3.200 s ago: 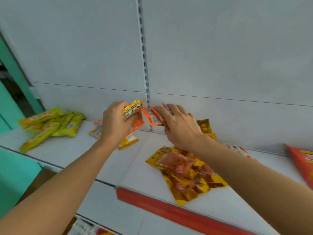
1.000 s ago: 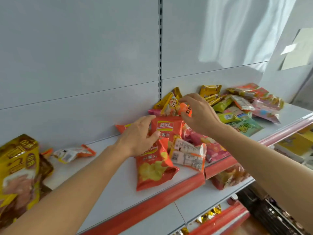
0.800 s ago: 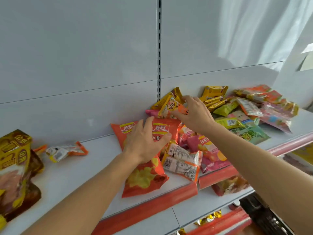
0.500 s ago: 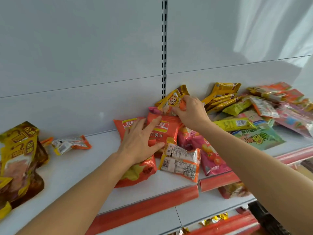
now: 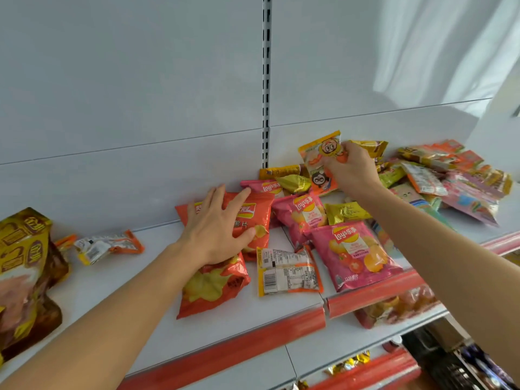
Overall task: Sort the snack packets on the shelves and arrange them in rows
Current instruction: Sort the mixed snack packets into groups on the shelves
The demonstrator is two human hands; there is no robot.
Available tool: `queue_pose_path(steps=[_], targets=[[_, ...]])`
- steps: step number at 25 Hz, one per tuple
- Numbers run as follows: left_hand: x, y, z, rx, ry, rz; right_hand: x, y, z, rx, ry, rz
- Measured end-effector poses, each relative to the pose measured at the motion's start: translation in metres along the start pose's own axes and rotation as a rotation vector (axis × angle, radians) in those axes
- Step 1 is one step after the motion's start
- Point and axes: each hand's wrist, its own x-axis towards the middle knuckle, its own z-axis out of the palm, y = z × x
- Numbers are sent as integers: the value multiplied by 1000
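Up on the white shelf [image 5: 118, 280], the left hand [image 5: 216, 229] lies flat with fingers spread on an orange chip bag [image 5: 222, 266]. Further back, the right hand [image 5: 353, 170] pinches a small cartoon packet [image 5: 316, 164], raised above the snack pile [image 5: 439, 175].

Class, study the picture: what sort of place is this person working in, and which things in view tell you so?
Most likely a shop aisle. White metal shelving has red price-strip edging and a slotted upright rail. Branded pink crisp bags lie heaped among many other snack packets, with another stocked shelf below.
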Motion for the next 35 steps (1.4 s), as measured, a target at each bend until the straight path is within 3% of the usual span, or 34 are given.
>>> queue_pose_path(steps=[2, 4, 8, 11, 13, 17, 18, 21, 23, 25, 28, 30, 35], targets=[[5, 14, -3, -26, 57, 26, 1, 2, -10, 11, 3, -31], [15, 33, -10, -210, 191, 64, -2, 3, -12, 112, -101, -62], [53, 85, -25, -1162, 259, -70, -4, 0, -1, 502, -462, -38], [81, 120, -16, -1464, 359, -291, 10, 11, -18, 493, -639, -95], [93, 130, -13, -1449, 480, -412, 33, 34, -40, 353, -611, -172], [103, 138, -21, -1604, 573, -613, 91, 80, -80, 8, -151, -339], [104, 144, -22, -1586, 572, -651, 104, 90, -85, -113, -141, -398], [104, 169, -22, -1373, 630, -640, 126, 111, -82, -518, -421, -496], [104, 186, -26, -1333, 616, -503, 130, 123, -70, -672, -392, -557], [107, 201, -26, -1227, 507, -329, 133, 129, -62, -701, -272, -605], [120, 211, -13, -533, 332, -89, 139, 128, -61, -748, -265, -629], [132, 217, -5, -207, 261, -56, 144, 124, -59, -819, -288, -639], [158, 229, 0, -33, 253, -146, 144, 123, -51, -815, -387, -642]])
